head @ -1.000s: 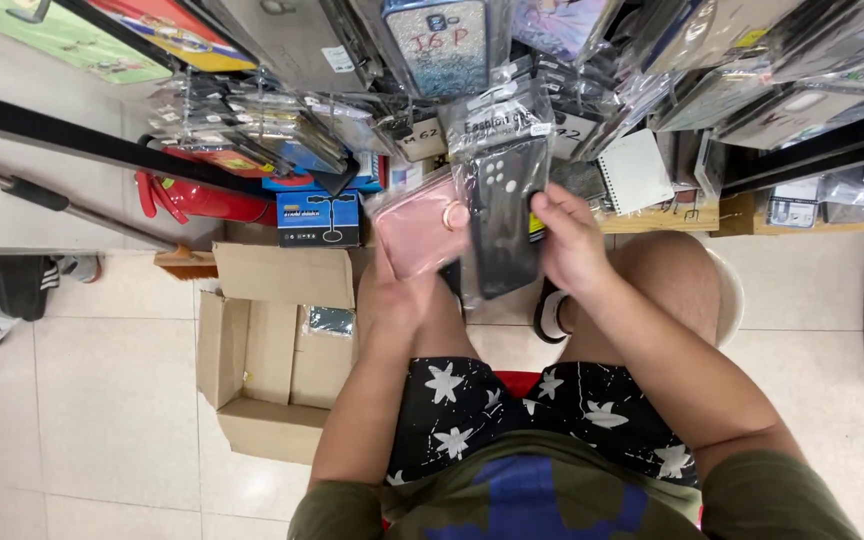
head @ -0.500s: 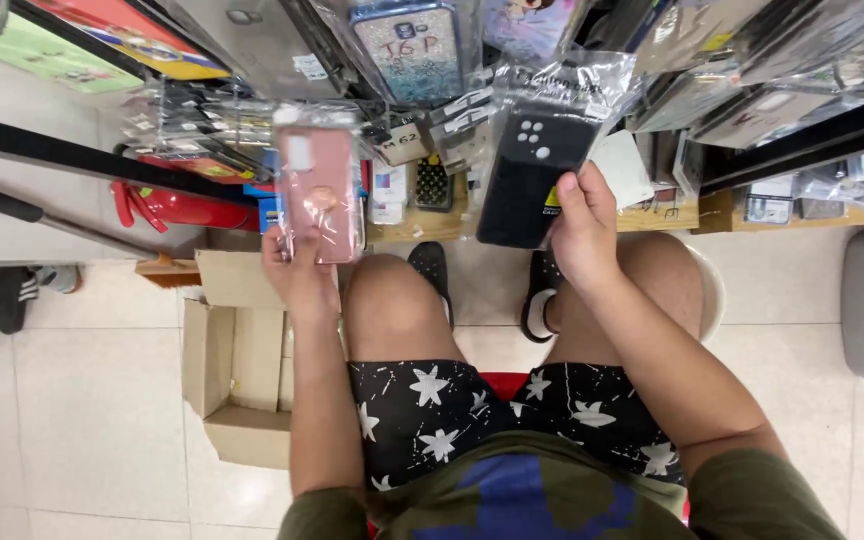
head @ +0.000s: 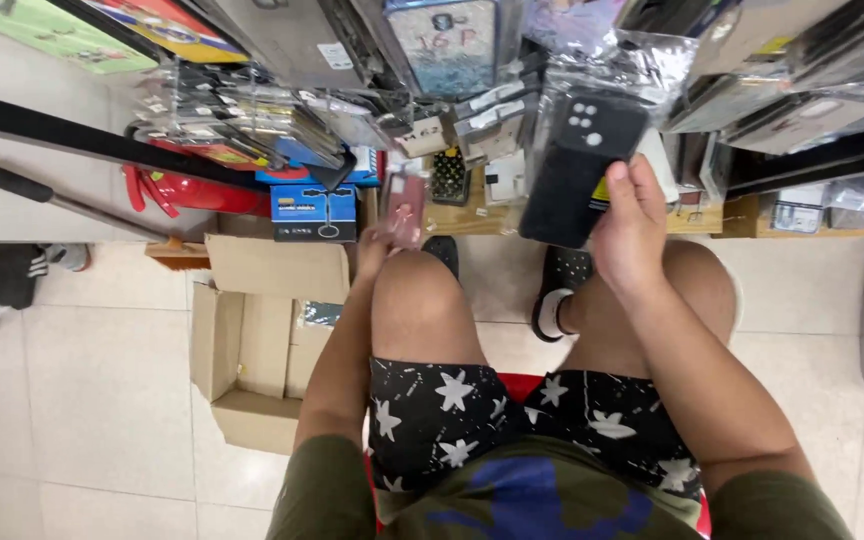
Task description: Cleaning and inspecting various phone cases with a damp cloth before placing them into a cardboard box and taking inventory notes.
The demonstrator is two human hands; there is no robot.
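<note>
The right hand [head: 630, 225] is gripping a black phone case in a clear plastic sleeve [head: 580, 165], holding it upright just above the right knee, thumb pressing on its front. The left hand [head: 372, 245] is closing around a pink phone case in its sleeve [head: 405, 207], held low beyond the left knee. Below the left hand an open cardboard box [head: 252, 350] is sitting on the tiled floor [head: 82, 400], and hanging racks of packaged cases [head: 282, 110] are crowding above both hands.

Packaged phone cases [head: 452, 45] hang densely across the rack's top edge, an open cardboard box [head: 252, 340] blocks the floor's left side, leaving bare tiles [head: 82, 400] beyond.
</note>
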